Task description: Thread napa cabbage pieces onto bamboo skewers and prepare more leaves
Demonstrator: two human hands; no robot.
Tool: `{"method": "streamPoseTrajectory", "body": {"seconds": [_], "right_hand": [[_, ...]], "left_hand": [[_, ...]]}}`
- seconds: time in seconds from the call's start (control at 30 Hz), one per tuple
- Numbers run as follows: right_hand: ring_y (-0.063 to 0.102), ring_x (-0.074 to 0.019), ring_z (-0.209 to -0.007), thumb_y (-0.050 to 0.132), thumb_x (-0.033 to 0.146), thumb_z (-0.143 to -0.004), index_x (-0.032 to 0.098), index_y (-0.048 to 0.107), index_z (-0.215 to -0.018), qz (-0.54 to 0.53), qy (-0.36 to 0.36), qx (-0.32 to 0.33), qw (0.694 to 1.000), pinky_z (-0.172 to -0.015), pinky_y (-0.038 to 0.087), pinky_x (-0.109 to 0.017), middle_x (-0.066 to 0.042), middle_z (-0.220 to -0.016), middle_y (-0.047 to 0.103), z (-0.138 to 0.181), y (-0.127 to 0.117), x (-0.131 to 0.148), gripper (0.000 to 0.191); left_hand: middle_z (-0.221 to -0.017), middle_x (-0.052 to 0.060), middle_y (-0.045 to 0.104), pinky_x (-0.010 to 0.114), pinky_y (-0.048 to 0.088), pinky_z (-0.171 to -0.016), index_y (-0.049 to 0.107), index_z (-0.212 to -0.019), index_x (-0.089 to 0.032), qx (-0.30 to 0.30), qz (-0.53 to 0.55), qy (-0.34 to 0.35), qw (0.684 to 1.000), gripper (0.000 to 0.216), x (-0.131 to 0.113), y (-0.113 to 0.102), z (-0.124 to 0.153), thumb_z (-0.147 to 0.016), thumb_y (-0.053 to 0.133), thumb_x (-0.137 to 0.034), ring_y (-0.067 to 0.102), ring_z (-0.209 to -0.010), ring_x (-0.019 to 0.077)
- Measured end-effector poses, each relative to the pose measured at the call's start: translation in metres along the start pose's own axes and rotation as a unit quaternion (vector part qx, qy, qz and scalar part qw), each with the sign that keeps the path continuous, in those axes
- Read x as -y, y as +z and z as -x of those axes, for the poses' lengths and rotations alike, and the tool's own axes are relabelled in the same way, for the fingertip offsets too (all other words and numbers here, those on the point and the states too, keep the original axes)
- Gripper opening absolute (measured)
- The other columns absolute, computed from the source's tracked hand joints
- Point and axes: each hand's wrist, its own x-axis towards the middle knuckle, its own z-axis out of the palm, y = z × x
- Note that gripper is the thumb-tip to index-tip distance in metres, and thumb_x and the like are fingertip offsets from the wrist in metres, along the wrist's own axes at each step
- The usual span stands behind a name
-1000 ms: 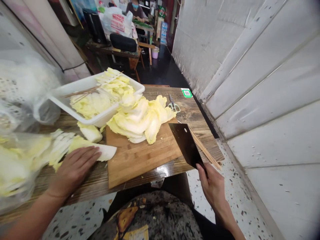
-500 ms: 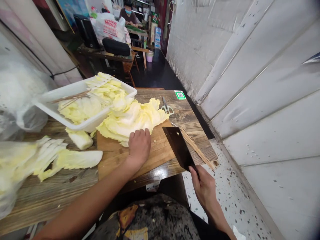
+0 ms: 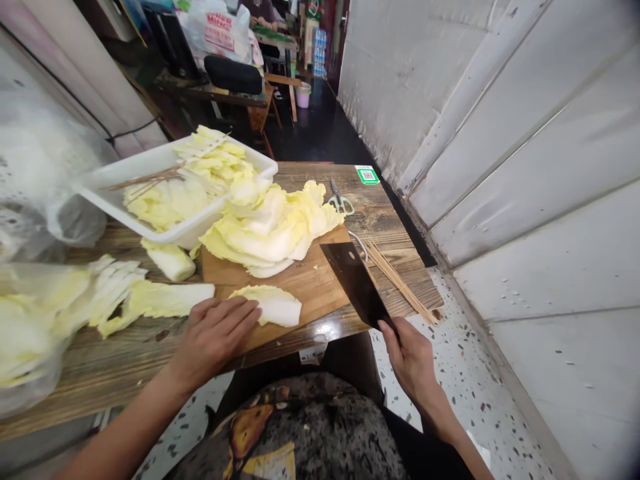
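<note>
My left hand (image 3: 220, 328) lies over the left end of a single cabbage leaf (image 3: 274, 307), its fingers together and the thumb hidden. That leaf rests at the near edge of the wooden cutting board (image 3: 327, 275). Farther back on the board is a pile of pale yellow cabbage leaves (image 3: 273, 230). In my right hand (image 3: 413, 353) is a dark cleaver (image 3: 357, 283), gripped by the handle. Its broad blade points up and left, over the board's right edge, apart from the leaves.
A white plastic tub (image 3: 175, 233) with leaves and skewers stands back left. Cabbage pieces (image 3: 170, 300) and a plastic bag (image 3: 30, 333) lie left. Scissors (image 3: 341, 200) and bamboo skewers (image 3: 400, 280) lie right. A white panelled wall (image 3: 525, 200) runs along the right.
My left hand has moved left and nearer from the leaf pile, and one leaf now lies separately at the board's near edge. The cleaver stays nearly in place.
</note>
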Motion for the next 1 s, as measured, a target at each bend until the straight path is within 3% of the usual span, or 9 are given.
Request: {"method": "streamPoseTrajectory", "body": {"seconds": [0.1, 0.2, 0.33, 0.47, 0.6, 1.0], "right_hand": [[0.066, -0.0153, -0.068, 0.043, 0.029, -0.101, 0.017, 0.064, -0.092, 0.001, -0.049, 0.064, 0.997, -0.063, 0.05, -0.024, -0.005, -0.079, 0.069, -0.014, -0.001, 0.013, 0.026], [0.065, -0.015, -0.068, 0.04, 0.031, -0.102, 0.017, 0.065, -0.092, 0.027, -0.098, 0.138, 0.985, -0.062, 0.049, -0.024, -0.005, -0.079, 0.068, -0.031, -0.002, 0.028, 0.03], [0.064, -0.0145, -0.065, 0.035, 0.034, -0.103, 0.016, 0.064, -0.089, 0.072, -0.138, 0.205, 0.966, -0.059, 0.047, -0.024, -0.004, -0.076, 0.066, -0.046, -0.003, 0.047, 0.037], [0.062, -0.0143, -0.063, 0.032, 0.037, -0.104, 0.017, 0.063, -0.084, 0.091, -0.181, 0.256, 0.945, -0.057, 0.045, -0.026, -0.002, -0.074, 0.064, -0.05, 0.001, 0.062, 0.041], [0.061, -0.0146, -0.061, 0.029, 0.036, -0.104, 0.018, 0.061, -0.083, 0.1, -0.21, 0.275, 0.933, -0.054, 0.042, -0.027, -0.002, -0.073, 0.064, -0.052, 0.013, 0.069, 0.043], [0.058, -0.016, -0.053, 0.02, 0.037, -0.105, 0.019, 0.058, -0.08, 0.15, -0.194, 0.287, 0.926, -0.049, 0.034, -0.03, -0.002, -0.068, 0.063, -0.062, 0.028, 0.077, 0.05]], "left_hand": [[-0.117, 0.008, 0.071, 0.041, 0.038, -0.092, 0.056, -0.123, -0.02, 0.028, 0.015, -0.02, 0.999, 0.032, 0.0, 0.004, 0.014, -0.093, 0.046, -0.013, 0.061, -0.111, 0.0259], [-0.124, 0.012, 0.067, 0.042, 0.039, -0.093, 0.055, -0.126, -0.018, 0.034, 0.023, -0.067, 0.997, 0.034, -0.012, 0.001, 0.009, -0.092, 0.05, -0.016, 0.058, -0.117, 0.0289], [-0.116, 0.008, 0.071, 0.041, 0.039, -0.098, 0.056, -0.123, -0.019, 0.02, 0.092, -0.045, 0.995, 0.031, -0.028, 0.003, 0.008, -0.094, 0.048, -0.015, 0.062, -0.11, 0.024], [-0.114, 0.008, 0.071, 0.042, 0.039, -0.105, 0.051, -0.131, -0.019, -0.005, 0.13, -0.047, 0.99, 0.039, -0.033, 0.018, 0.03, -0.093, 0.044, -0.012, 0.062, -0.109, 0.0219], [-0.11, 0.006, 0.072, 0.043, 0.038, -0.108, 0.049, -0.135, -0.022, -0.028, 0.118, -0.06, 0.991, 0.044, -0.038, 0.028, 0.043, -0.092, 0.044, -0.011, 0.063, -0.109, 0.0216], [-0.107, 0.011, 0.072, 0.043, 0.04, -0.105, 0.062, -0.119, -0.012, -0.051, 0.136, -0.068, 0.987, 0.032, -0.041, 0.022, 0.026, -0.092, 0.043, -0.01, 0.061, -0.11, 0.0246]]}}
